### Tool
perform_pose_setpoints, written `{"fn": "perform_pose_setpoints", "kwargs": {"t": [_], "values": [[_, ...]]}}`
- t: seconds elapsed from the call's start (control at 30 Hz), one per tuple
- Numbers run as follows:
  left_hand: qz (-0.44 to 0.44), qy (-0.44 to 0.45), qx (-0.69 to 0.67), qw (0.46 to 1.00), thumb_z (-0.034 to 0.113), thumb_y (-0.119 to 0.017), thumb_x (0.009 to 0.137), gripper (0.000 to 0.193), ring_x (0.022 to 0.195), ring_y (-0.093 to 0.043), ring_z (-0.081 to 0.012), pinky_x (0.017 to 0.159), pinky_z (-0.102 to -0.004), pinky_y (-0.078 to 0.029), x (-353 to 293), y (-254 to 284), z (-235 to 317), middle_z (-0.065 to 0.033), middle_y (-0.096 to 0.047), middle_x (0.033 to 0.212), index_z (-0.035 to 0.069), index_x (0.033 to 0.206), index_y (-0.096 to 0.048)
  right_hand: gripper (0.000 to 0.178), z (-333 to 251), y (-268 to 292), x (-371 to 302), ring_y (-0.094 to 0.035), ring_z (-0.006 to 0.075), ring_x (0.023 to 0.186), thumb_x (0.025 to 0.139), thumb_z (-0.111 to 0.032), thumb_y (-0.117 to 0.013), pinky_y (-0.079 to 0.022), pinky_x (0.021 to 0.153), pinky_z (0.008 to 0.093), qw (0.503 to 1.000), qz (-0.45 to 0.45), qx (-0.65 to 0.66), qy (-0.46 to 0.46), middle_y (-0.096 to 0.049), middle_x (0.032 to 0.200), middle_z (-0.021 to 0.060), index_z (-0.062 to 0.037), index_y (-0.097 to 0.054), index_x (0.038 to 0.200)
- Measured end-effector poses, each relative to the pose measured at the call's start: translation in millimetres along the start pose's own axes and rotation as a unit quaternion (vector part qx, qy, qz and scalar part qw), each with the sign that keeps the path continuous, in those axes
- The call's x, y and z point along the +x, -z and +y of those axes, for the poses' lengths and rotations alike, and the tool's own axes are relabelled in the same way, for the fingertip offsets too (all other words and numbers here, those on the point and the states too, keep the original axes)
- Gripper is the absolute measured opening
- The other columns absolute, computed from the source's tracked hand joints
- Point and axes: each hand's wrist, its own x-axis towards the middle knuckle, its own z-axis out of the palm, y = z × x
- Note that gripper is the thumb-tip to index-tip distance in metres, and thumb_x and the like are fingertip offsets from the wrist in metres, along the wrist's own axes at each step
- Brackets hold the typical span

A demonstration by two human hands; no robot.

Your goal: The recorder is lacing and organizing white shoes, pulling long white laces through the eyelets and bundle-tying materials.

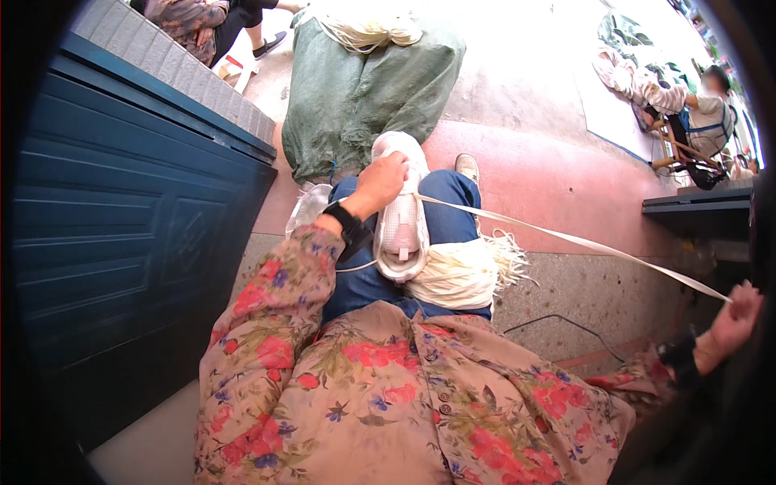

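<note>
A white sneaker (399, 234) lies lengthwise across my lap, its pinkish toe towards me. My left hand (381, 183) is closed over the lacing part of the shoe, fingers curled together; what they pinch is hidden. From the shoe a long flat cream shoelace (558, 234) runs taut to the far right. There my right hand (734, 317) grips its end, arm stretched out to the side. Another strand of lace hangs off the shoe's left side over my thigh. A bundle of cream shoelaces (457, 275) rests on my right thigh, its loose ends fanning outwards.
Ahead stands a large green woven sack (368, 89), with another lace bundle (368, 31) on top. A dark blue panelled door (137, 210) fills the left side. One person sits at upper left, another at far right. A black cable (558, 317) crosses the floor.
</note>
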Motion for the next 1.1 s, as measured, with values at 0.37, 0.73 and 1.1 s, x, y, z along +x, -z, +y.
{"fn": "perform_pose_setpoints", "kwargs": {"t": [0.37, 0.73, 1.1], "values": [[0.079, -0.029, 0.136, 0.987, 0.019, -0.055, 0.076, 0.015, 0.073, -0.056, -0.0274, 0.065, -0.0387, -0.042, -74.2, 18.4, -15.9, -0.0090, -0.061, 0.072, 0.006, 0.075, -0.062, 0.022, 414.2, -291.3, -108.6, -0.056, 0.0178, 0.062, 0.080, -0.024, -0.057, -0.043, 0.057, 0.0307, 0.851, -0.342, -0.338, -0.213, -0.060, 0.069, 0.0111, -0.0027, -0.058, 0.088], [0.140, -0.099, 0.200, 0.965, 0.018, -0.052, 0.078, 0.010, 0.075, -0.050, -0.0243, 0.064, -0.0387, -0.034, -56.1, 8.9, -25.4, -0.0048, -0.057, 0.073, 0.010, 0.073, -0.056, 0.021, 459.3, -334.9, -125.9, -0.057, 0.0376, 0.071, 0.083, -0.024, -0.047, -0.043, 0.063, 0.0485, 0.719, -0.416, -0.536, -0.154, -0.059, 0.071, 0.0207, -0.0065, -0.049, 0.095], [0.121, -0.168, 0.253, 0.945, 0.011, -0.051, 0.068, 0.004, 0.075, -0.049, -0.0240, 0.064, -0.0386, -0.034, -50.8, 14.9, -18.5, -0.0050, -0.054, 0.068, 0.010, 0.069, -0.055, 0.028, 454.3, -324.1, -131.0, -0.057, 0.0363, 0.074, 0.084, -0.026, -0.047, -0.043, 0.066, 0.0400, 0.850, -0.269, -0.324, -0.317, -0.058, 0.076, 0.0230, -0.0004, -0.057, 0.087]]}}
